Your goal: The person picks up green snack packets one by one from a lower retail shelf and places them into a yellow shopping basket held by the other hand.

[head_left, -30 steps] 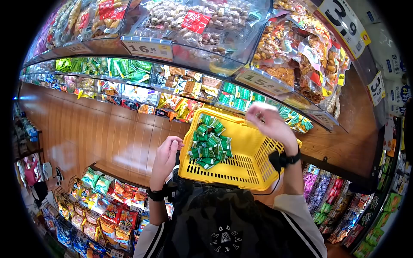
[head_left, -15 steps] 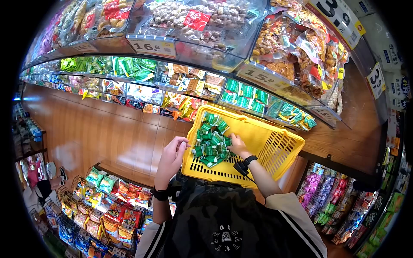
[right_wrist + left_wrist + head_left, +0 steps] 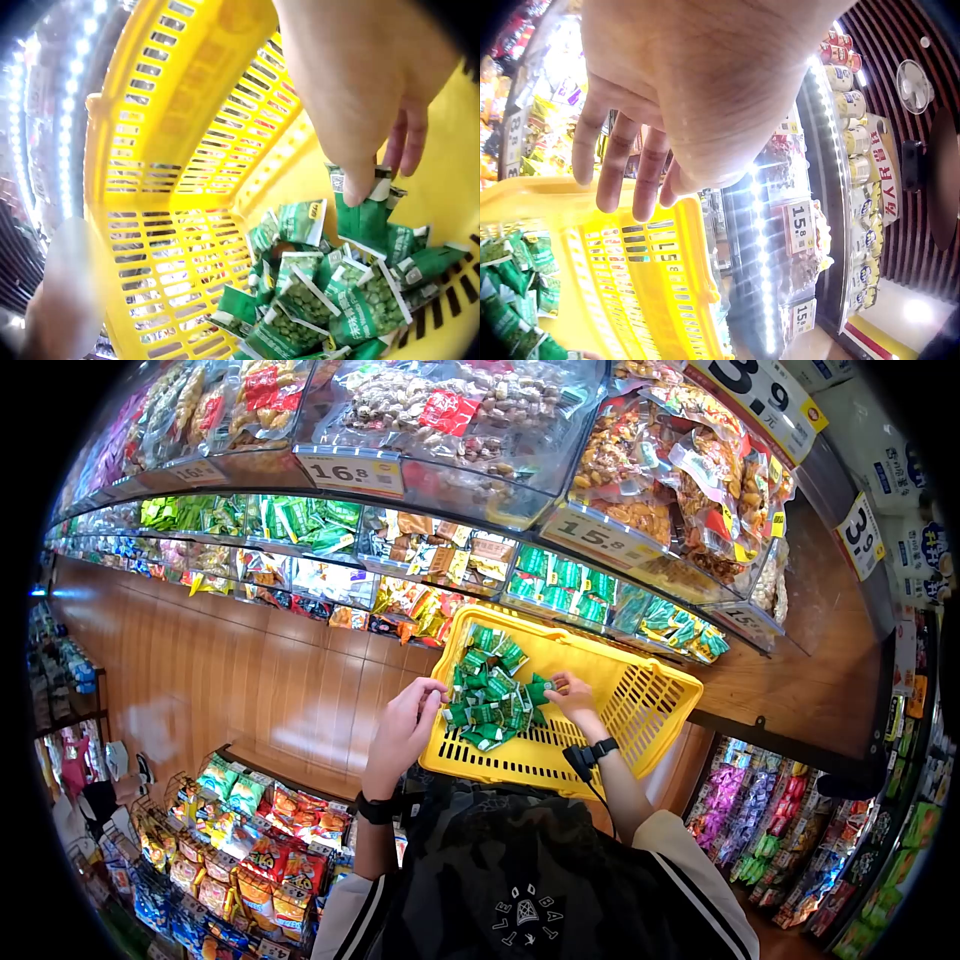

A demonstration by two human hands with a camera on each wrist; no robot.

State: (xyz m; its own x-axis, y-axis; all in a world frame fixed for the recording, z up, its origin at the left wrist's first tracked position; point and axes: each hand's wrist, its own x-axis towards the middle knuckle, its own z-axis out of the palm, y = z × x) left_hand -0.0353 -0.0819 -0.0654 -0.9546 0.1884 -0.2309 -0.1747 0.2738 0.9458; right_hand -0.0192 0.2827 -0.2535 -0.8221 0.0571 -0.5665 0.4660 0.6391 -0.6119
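A yellow shopping basket (image 3: 590, 665) with slotted walls holds a heap of small green snack packets (image 3: 485, 700) at its left end. My right hand (image 3: 575, 698) is inside the basket, just right of the heap. Between thumb and fingers it pinches the top edge of one green snack packet (image 3: 360, 217), held over the others in the right wrist view. Clear windows on several packets show green peas. At the basket's left rim is my left hand (image 3: 405, 725); in the left wrist view its fingers (image 3: 615, 169) extend loosely across the rim.
Beyond the basket, shelf bins hold more green packets (image 3: 560, 582) and other snacks. A higher shelf with bagged nuts (image 3: 465, 405) and a price tag (image 3: 350, 472) juts out above. Racks of chip bags (image 3: 265, 840) and hanging sweets (image 3: 745, 800) stand behind on both sides.
My right hand came down from above the basket's far side into the packets, then drew slightly right with one packet pinched. My left hand stays by the left rim.
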